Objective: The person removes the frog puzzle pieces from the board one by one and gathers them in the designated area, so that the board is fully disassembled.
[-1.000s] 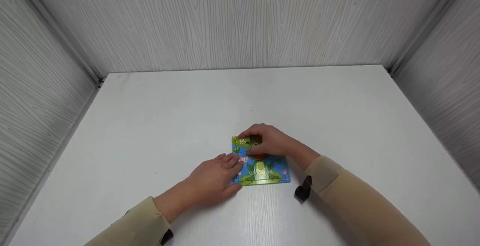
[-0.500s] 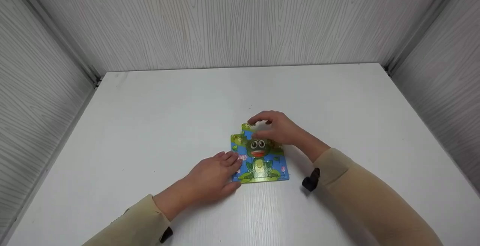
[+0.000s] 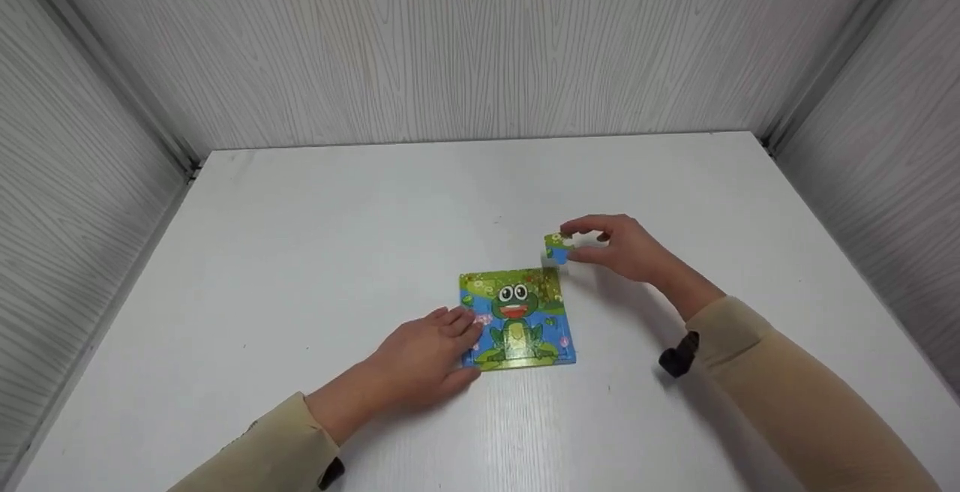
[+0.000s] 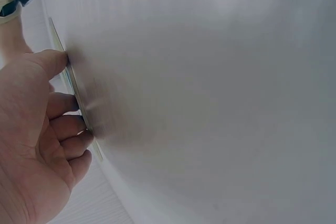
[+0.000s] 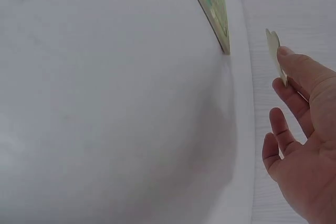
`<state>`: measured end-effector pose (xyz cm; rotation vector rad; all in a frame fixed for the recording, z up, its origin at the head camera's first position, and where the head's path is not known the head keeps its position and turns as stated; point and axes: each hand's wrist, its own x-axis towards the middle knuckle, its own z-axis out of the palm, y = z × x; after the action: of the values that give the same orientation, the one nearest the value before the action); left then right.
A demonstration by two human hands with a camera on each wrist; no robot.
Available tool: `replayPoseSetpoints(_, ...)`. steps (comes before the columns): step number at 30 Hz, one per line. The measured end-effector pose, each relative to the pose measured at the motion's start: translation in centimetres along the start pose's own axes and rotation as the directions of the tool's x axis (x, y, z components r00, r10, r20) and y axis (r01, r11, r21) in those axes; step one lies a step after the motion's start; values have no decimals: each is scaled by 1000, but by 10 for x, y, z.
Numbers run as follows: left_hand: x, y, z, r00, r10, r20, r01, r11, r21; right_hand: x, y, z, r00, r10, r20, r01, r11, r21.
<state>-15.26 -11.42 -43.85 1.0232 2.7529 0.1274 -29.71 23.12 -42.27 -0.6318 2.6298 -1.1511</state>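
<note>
Right hand (image 3: 622, 250) pinching a small piece (image 3: 556, 249) near the frog puzzle (image 3: 516, 327)
The piece is held up just beyond the puzzle's far right corner; the left hand (image 3: 420, 361), fingers extended, touches the puzzle's left edge, and the puzzle lies flat on the white table (image 3: 360, 229).

Your left hand (image 3: 420, 357) lies low, palm down, thumb (image 3: 463, 379) spread from its fingers (image 3: 459, 322); your right hand (image 3: 622, 249) is raised, pinching at the fingertips, outer fingers loosely bent.
</note>
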Motion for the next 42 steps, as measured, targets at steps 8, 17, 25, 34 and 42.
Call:
replayPoseSetpoints(8, -2, -2, 3, 1000, 12, -7, -12, 1000, -21, -10, 22, -10, 999, 50, -19, -50, 999, 13)
replayPoseSetpoints(17, -1, -2, 3, 1000, 8, 6, -8, 999, -33, -12, 39, -9, 994, 96, -56, -95, 995, 19)
replayPoseSetpoints(25, 0, -3, 2, 1000, 7, 2, -7, 999, -38, -12, 43, -4, 990, 121, -70, -118, 992, 47)
replayPoseSetpoints(34, 0, -2, 2, 1000, 1, 12, -1, 1000, -23, -10, 44, 0, 986, 148, -72, -143, 988, 65)
replayPoseSetpoints(42, 1, -2, 2, 1000, 7, 2, -7, 1000, -20, -10, 47, 1, 985, 154, -76, -149, 987, 66)
